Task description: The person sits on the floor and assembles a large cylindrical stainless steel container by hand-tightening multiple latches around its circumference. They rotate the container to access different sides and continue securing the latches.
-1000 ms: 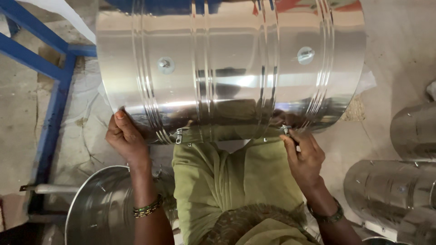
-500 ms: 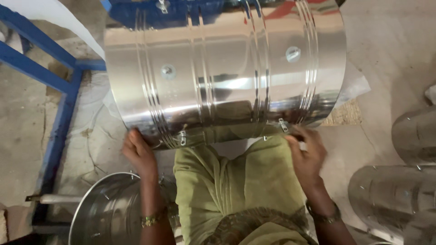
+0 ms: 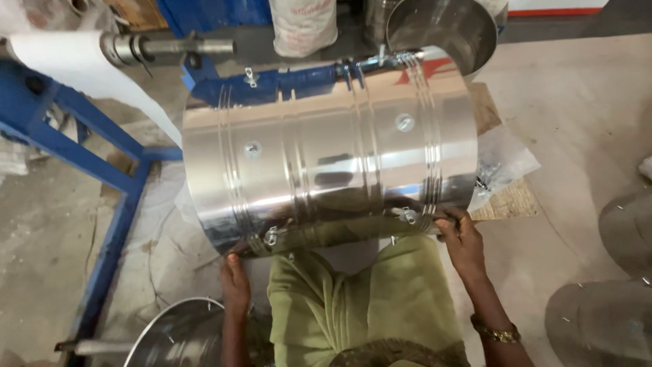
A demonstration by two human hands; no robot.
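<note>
A large shiny steel drum (image 3: 326, 153) lies on its side in front of me, ribbed, with two round studs on its wall and small clips along its near edge. My left hand (image 3: 235, 282) grips the drum's lower left edge from beneath. My right hand (image 3: 460, 239) holds the lower right edge beside a clip (image 3: 406, 215). Both wrists wear bangles. My green-clad knee (image 3: 353, 299) sits just under the drum.
A blue metal frame (image 3: 102, 163) with a roller shaft (image 3: 166, 47) and white sheet stands at left. Another steel vessel (image 3: 441, 27) and a white sack (image 3: 302, 24) are behind. Steel drums lie at bottom left (image 3: 173, 336) and right (image 3: 604, 319). Cardboard (image 3: 506, 197) lies under the drum.
The drum has moved away from me and tilted, with more floor and the frame now showing. My hands stay on its near edge, the left now lower under the rim.
</note>
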